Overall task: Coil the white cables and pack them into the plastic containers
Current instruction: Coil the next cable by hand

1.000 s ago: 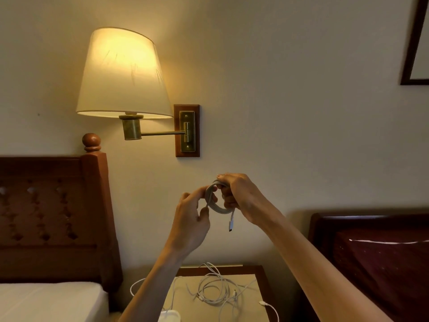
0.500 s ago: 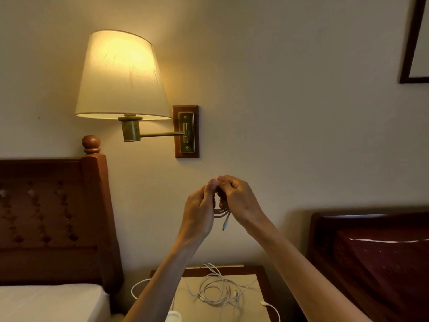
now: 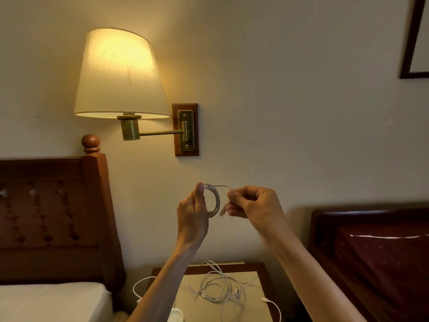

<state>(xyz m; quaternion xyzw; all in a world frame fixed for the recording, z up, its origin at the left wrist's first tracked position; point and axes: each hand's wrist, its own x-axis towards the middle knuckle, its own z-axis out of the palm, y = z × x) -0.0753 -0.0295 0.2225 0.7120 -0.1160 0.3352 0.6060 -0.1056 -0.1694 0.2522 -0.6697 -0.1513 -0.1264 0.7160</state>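
Fingers of my left hand (image 3: 192, 216) pinch the small round coil of thin white cable (image 3: 213, 201) held up before the wall, my right hand (image 3: 251, 205) pinching its loose end just right, above tangled white cables (image 3: 217, 290) on the wooden bedside surface (image 3: 253, 305).

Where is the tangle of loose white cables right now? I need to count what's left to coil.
In the head view, the loose cables lie on the nightstand at bottom centre, below both raised hands.

A wooden counter (image 3: 260, 267) stood between two beds; loose white cables (image 3: 217, 290) lay tangled on its pale top.
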